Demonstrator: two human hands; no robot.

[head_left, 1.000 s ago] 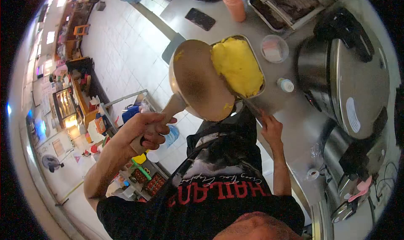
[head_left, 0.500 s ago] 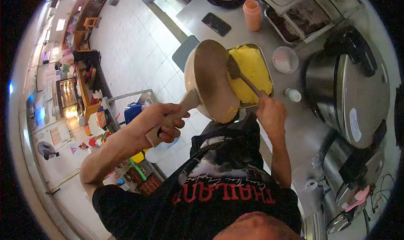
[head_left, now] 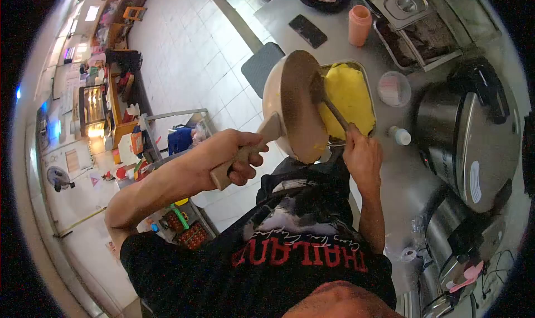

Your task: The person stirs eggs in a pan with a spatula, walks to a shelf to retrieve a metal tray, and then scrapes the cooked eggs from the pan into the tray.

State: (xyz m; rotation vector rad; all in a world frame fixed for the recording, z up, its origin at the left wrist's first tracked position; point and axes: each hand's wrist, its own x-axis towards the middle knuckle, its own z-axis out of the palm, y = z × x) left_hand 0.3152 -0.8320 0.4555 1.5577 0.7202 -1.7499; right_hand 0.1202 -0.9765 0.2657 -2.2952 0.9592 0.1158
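Note:
My left hand (head_left: pixel 242 157) is wrapped round the beige handle of a deep frying pan (head_left: pixel 301 106), which is tipped on its side toward a metal tray (head_left: pixel 372 103). Smooth yellow food (head_left: pixel 348 98), like a thick paste or mash, fills the tray. A few yellow bits cling to the pan's lower rim. In my right hand (head_left: pixel 363 155) is the handle of a spatula (head_left: pixel 335 114). Its dark head is at the pan's rim, beside the yellow food; whether it touches the pan I cannot tell.
On the steel counter (head_left: pixel 390 206) are a phone (head_left: pixel 308 31), a pink bottle (head_left: pixel 360 26), a round plastic tub (head_left: pixel 394 89), a small white-capped bottle (head_left: pixel 399 135) and a large cooker (head_left: pixel 473 145). Lidded metal pans (head_left: pixel 404 8) stand behind. A cart (head_left: pixel 178 128) is at left.
The view has shifted, so the counter things sit farther right. The pan stays tipped beside the tray, and the spatula head remains at its rim. Both hands keep their hold.

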